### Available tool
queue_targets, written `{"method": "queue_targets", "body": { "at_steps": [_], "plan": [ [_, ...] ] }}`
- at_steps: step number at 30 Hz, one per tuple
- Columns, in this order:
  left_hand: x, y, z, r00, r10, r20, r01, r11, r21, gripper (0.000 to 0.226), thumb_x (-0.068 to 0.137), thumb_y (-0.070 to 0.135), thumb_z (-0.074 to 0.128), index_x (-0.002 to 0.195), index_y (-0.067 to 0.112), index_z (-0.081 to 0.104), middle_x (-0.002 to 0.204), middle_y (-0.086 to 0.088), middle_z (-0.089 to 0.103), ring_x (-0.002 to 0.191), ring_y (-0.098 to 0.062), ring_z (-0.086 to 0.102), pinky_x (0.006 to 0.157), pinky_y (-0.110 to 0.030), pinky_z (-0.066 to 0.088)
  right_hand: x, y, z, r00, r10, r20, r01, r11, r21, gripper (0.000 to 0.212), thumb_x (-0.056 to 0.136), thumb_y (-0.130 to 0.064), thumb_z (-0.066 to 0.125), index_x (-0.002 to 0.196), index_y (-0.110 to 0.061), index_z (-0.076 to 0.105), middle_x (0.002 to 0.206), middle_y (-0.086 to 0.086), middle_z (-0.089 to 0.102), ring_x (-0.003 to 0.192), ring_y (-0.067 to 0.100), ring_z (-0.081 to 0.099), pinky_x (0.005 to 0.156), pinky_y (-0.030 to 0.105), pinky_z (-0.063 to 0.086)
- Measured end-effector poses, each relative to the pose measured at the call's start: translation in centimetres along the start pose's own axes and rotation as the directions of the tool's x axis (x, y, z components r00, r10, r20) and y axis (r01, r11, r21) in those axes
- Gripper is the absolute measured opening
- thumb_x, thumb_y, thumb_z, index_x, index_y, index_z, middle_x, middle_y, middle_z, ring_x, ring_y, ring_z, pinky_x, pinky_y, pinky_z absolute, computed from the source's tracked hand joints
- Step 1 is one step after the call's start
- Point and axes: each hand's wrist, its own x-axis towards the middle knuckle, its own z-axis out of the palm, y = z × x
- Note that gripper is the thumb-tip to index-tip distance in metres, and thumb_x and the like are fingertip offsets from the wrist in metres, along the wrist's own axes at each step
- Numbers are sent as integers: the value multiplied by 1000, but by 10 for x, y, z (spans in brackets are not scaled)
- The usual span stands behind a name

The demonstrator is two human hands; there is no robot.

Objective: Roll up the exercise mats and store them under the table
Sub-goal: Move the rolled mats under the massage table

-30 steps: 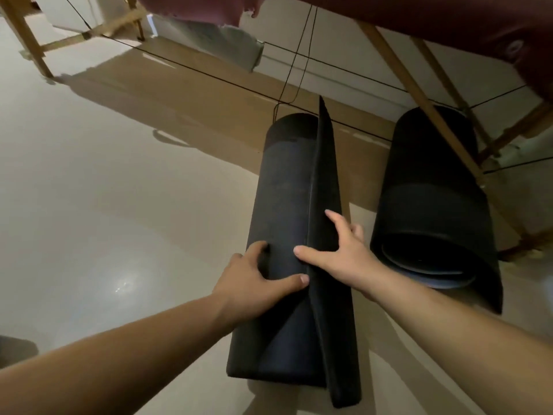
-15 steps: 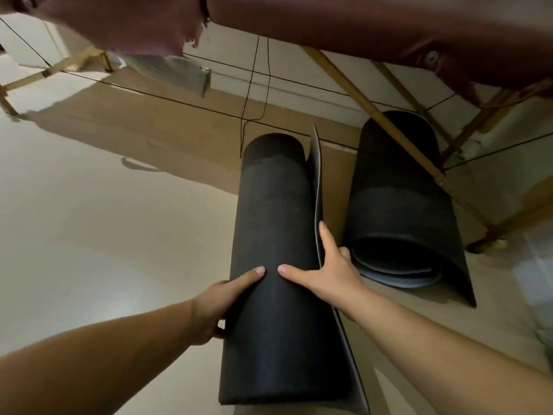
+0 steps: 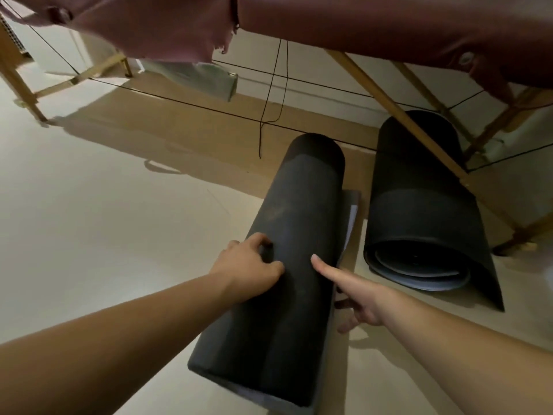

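A rolled black exercise mat (image 3: 296, 235) lies lengthwise on the pale floor in front of me, its far end just under the table's edge. My left hand (image 3: 248, 268) rests on the roll's left side with curled fingers pressing against it. My right hand (image 3: 350, 292) lies along the roll's right side, thumb stretched over the top, fingers down beside the loose flap. A second rolled black mat (image 3: 425, 211) lies to the right under the maroon padded table (image 3: 359, 22), its open spiral end facing me.
Wooden table legs (image 3: 398, 112) slant down between and behind the mats, with thin black brace cables (image 3: 209, 107) strung under the table. A pale folded item (image 3: 203, 79) sits further back beneath it. Open pale floor spreads to the left.
The upright loose flap has come down against the roll's right side. The roll has shifted forward toward the table. My right hand slid from the flap's edge to the roll's right flank.
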Motion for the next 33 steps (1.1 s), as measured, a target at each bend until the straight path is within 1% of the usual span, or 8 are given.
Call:
{"method": "queue_targets", "body": {
  "at_steps": [4, 8, 11, 14, 16, 22, 28, 33],
  "plan": [
    [10, -18, -14, 989, 56, 140, -9, 949, -316, 35, 96, 30, 78, 128, 34, 64, 128, -3, 66, 110, -18, 65, 105, -40, 54, 0, 3, -4, 999, -27, -38, 28, 999, 16, 145, 44, -87, 86, 164, -37, 24, 166, 11, 33, 150, 48, 32, 111, 77, 35],
    [20, -29, -10, 980, -117, 159, 168, 915, -366, 117, 76, 49, 92, 166, 26, 20, 159, -9, 45, 133, -32, 55, 112, -50, 46, 1, 8, 7, 996, -35, -87, 38, 999, 30, 151, 47, -82, 90, 166, -42, 5, 170, 8, 28, 151, 47, 30, 112, 77, 33],
    [19, -29, 0, 956, -142, 255, 241, 876, -417, 140, 57, 68, 94, 167, 24, 20, 159, -8, 47, 132, -34, 55, 107, -50, 48, -4, 6, -1, 986, -67, -154, 65, 998, -17, 138, 56, -74, 91, 163, -48, 8, 164, 7, 37, 143, 46, 43, 106, 74, 43],
    [17, -18, 18, 976, -108, 189, 178, 895, -408, 128, 57, 67, 94, 161, 24, 32, 142, -3, 56, 116, -27, 61, 95, -39, 53, -3, 7, -17, 959, -155, -239, 177, 981, 76, 106, 76, -46, 92, 158, -46, 25, 137, 1, 57, 114, 31, 62, 93, 64, 56],
    [19, -9, 34, 989, -101, 112, 134, 933, -335, 125, 49, 77, 88, 154, 32, 38, 135, -2, 55, 117, -29, 60, 100, -42, 56, -4, 2, -21, 933, -201, -299, 245, 962, 117, 81, 86, -40, 83, 153, -41, 37, 140, 3, 57, 115, 29, 60, 94, 64, 56],
    [16, 9, 57, 998, -43, 46, 46, 997, -57, 132, 48, 99, 69, 160, 44, 25, 141, -7, 43, 132, -32, 47, 109, -49, 50, -8, -12, -8, 962, -61, -267, 58, 998, -19, 159, 30, -93, 84, 161, -54, 1, 163, 3, 38, 133, 46, 51, 96, 79, 45],
    [22, -10, 35, 970, 21, 244, 55, 952, -301, 116, 54, 87, 74, 156, 54, 31, 149, -1, 41, 139, -31, 49, 114, -50, 48, -3, -4, -22, 960, -98, -262, 107, 994, 20, 148, 40, -87, 87, 160, -55, 6, 156, 0, 43, 122, 39, 56, 90, 70, 52],
    [29, -8, 49, 982, 85, 166, -20, 934, -358, 123, 61, 73, 88, 162, 54, 20, 144, 7, 36, 132, -23, 50, 111, -40, 49, 2, -17, -30, 959, -181, -217, 186, 982, 5, 124, 64, -75, 85, 161, -53, 12, 155, 0, 41, 119, 35, 50, 90, 66, 50]
  ]
}}
